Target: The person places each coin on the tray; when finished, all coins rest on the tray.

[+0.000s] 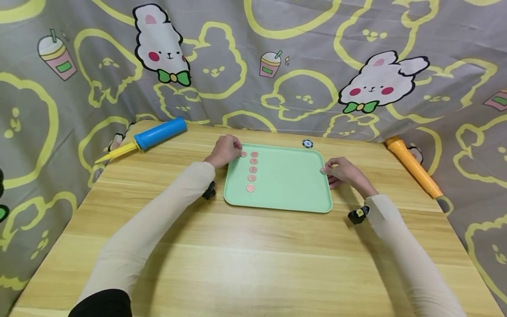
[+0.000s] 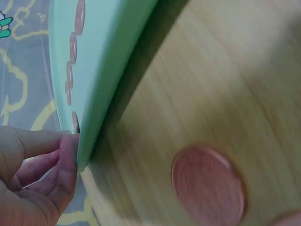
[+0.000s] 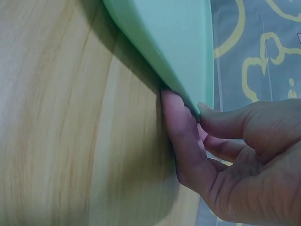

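A green rectangular tray [image 1: 291, 180] lies on the wooden table. Several copper coins [image 1: 253, 169] stand in a column on its left part. At the tray's far left corner my left hand [image 1: 225, 152] pinches another coin [image 2: 75, 122] by its edge, thumb and index finger close together over the tray floor. On the opposite side my right hand [image 1: 341, 171] grips the tray's right rim, thumb on top and fingers below, as the right wrist view shows. A copper coin [image 2: 209, 186] lies on the table near the left wrist, with part of another at the frame's edge.
Behind the tray lies a dark-rimmed poker chip [image 1: 307, 143]. A blue and yellow hand pump [image 1: 160, 134] rests at the back left, and an orange torch-shaped object [image 1: 415, 168] along the right edge. A patterned cloth [image 1: 253, 101] hangs behind the table.
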